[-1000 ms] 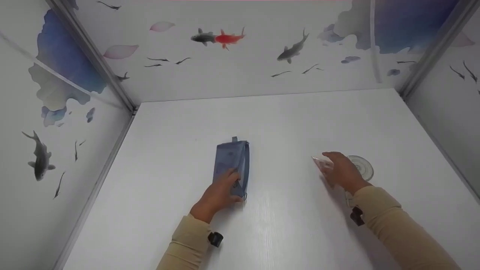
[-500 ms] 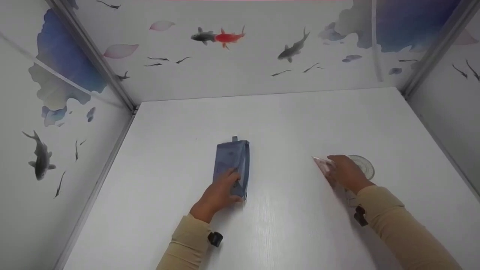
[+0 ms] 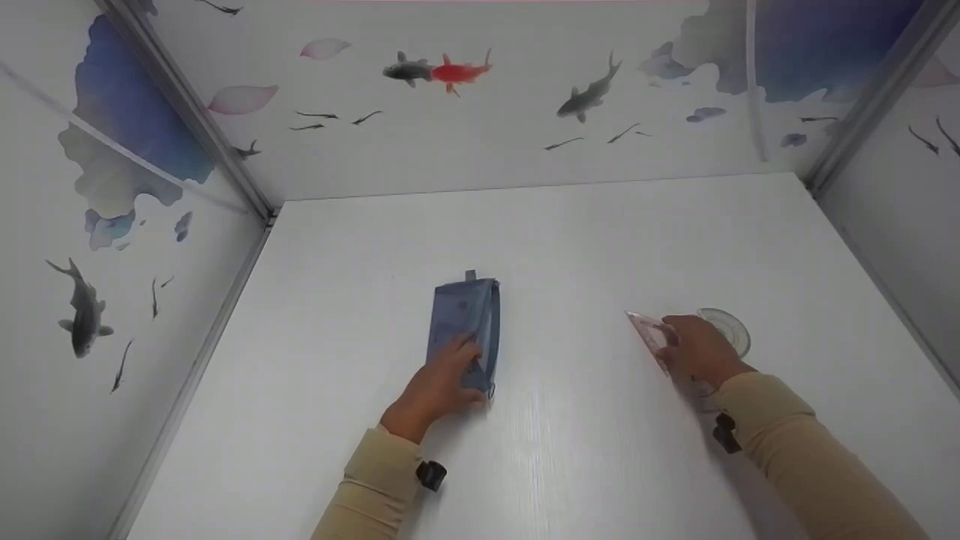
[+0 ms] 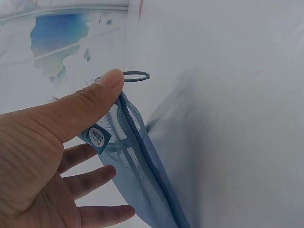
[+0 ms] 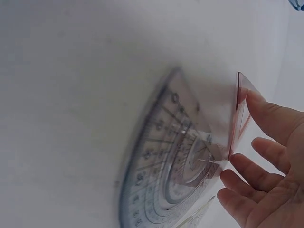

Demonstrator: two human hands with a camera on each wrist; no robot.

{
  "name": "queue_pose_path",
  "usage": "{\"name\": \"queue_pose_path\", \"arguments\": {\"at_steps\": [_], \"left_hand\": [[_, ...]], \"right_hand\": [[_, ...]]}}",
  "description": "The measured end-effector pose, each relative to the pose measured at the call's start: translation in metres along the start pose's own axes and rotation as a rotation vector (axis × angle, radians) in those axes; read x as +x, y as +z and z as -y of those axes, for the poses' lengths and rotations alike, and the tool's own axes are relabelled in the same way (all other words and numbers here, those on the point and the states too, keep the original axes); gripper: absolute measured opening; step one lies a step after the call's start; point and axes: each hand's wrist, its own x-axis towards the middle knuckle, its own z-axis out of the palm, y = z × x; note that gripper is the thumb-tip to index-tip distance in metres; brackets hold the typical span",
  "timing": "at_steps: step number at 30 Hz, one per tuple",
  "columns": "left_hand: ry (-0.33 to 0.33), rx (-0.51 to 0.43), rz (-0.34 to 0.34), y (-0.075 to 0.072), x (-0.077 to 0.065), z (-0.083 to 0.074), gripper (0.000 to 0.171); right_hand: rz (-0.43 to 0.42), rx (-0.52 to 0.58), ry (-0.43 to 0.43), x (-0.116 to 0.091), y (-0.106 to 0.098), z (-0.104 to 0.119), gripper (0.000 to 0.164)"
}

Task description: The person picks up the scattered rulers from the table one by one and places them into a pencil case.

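- Pinching the near end of a blue mesh pouch (image 3: 454, 307), the person's left hand (image 3: 435, 386) has its thumb at the corner; the other fingers that show in the left wrist view are spread apart.
- The right hand (image 3: 701, 349) grips a pink clear triangle (image 3: 646, 331) between thumb and fingers; whether its lower edge touches the bench (image 3: 570, 262) cannot be told.
- Beside the left thumb, a dark ring (image 4: 148, 76) hangs at the pouch's corner, and a small printed label (image 4: 98, 137) sits near it.
- Just beside the right hand, and partly hidden by it in the head view, a clear protractor (image 5: 147, 156) lies on the bench; a further clear piece shows next to it, its shape unclear.
- As for progress, the work looks only partly under way: both hands have a hold, yet pouch and triangle are well apart. The protractor and the further clear piece seem left to be dealt with. What the pouch contains cannot be made out.
- Farther out, walls (image 3: 510, 161) painted with fish (image 3: 459, 73) enclose the bench.
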Motion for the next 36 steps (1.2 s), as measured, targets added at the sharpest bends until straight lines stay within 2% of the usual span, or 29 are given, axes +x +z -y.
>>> {"name": "queue_pose_path", "arguments": {"at_steps": [10, 20, 25, 36], "left_hand": [[-0.001, 0.005, 0.007, -0.001, 0.001, -0.001, 0.06], [-0.013, -0.003, 0.011, 0.0, 0.001, 0.0, 0.061], [-0.021, -0.011, 0.009, 0.0, 0.0, 0.0, 0.061], [-0.036, -0.013, 0.018, -0.001, 0.001, -0.001, 0.062]], "right_hand": [[-0.01, -0.018, 0.003, -0.002, -0.001, 0.002, 0.056], [-0.014, -0.021, -0.019, 0.006, -0.001, 0.003, 0.056], [-0.023, 0.039, -0.033, 0.008, 0.0, 0.004, 0.058], [-0.002, 0.033, 0.007, 0.009, 0.003, 0.01, 0.059]]}}
